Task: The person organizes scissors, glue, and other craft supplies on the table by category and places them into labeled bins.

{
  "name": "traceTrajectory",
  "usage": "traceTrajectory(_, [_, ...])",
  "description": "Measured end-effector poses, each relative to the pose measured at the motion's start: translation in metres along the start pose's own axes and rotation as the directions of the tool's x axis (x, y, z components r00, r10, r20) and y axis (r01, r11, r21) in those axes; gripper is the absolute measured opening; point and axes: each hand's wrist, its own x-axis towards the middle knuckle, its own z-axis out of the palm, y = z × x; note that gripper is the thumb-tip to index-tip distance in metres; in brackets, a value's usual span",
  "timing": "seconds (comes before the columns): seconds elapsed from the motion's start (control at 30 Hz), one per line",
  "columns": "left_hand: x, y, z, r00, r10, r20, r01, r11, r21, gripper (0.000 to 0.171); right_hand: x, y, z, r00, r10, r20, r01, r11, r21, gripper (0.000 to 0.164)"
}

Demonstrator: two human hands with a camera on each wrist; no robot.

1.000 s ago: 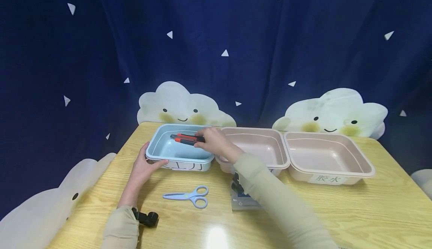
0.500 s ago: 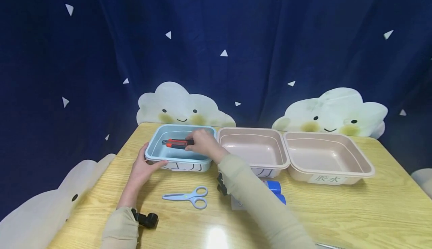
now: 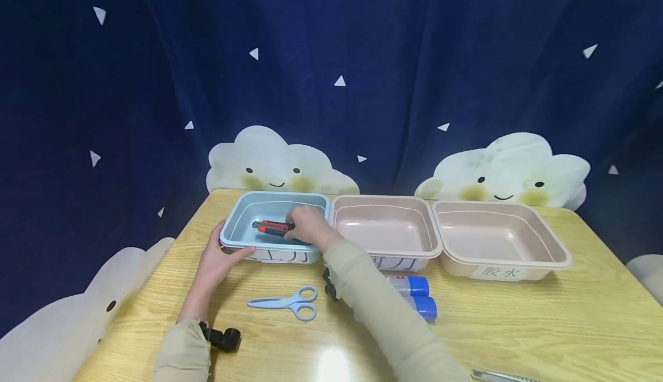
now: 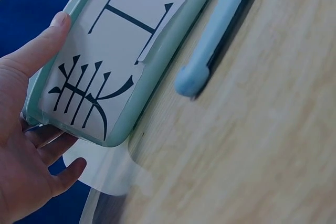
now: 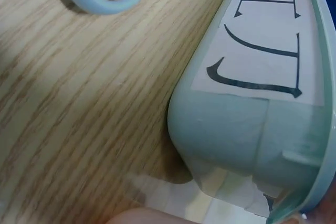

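Note:
My right hand (image 3: 309, 225) reaches into the light blue bin (image 3: 285, 248) at the left. It holds a red and black utility knife (image 3: 274, 228) by its right end, low inside the bin; there may be two side by side, I cannot tell. With its thumb on the front rim and fingers round the left side, my left hand (image 3: 216, 260) grips the same bin. The left wrist view shows that thumb on the rim beside a white label (image 4: 105, 61). Most of the right hand lies outside the right wrist view.
Blue scissors (image 3: 287, 301) lie in front of the blue bin. Two pink bins (image 3: 399, 253) stand to its right, side by side. Blue-capped glue sticks (image 3: 419, 286) lie partly behind the right sleeve. A silver cutter (image 3: 499, 376) shows at the bottom edge.
My right hand has moved left and down into the blue bin with the utility knife. The forearm's shift exposes more of the glue sticks. My left hand keeps its grip on the bin.

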Motion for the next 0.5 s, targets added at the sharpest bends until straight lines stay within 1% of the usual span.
traceTrajectory(0.2, [0.0004,-0.0017,0.0002,1.0,0.01,-0.001,-0.01,1.0,-0.003,0.107,-0.0005,-0.0025,0.0027,0.999,0.025,0.047,-0.024,0.999,-0.024,0.034])
traceTrajectory(0.37, [-0.0009,-0.0021,-0.0005,1.0,0.005,0.001,-0.005,1.0,-0.016,0.107,-0.0001,-0.0042,0.0047,0.996,0.041,0.077,-0.04,0.999,-0.017,0.033])
traceTrajectory(0.5, [-0.0008,-0.0018,-0.0009,1.0,0.011,0.003,-0.011,1.0,-0.019,0.106,0.0017,-0.0043,0.0047,0.994,0.066,0.082,-0.064,0.998,-0.019,0.027])
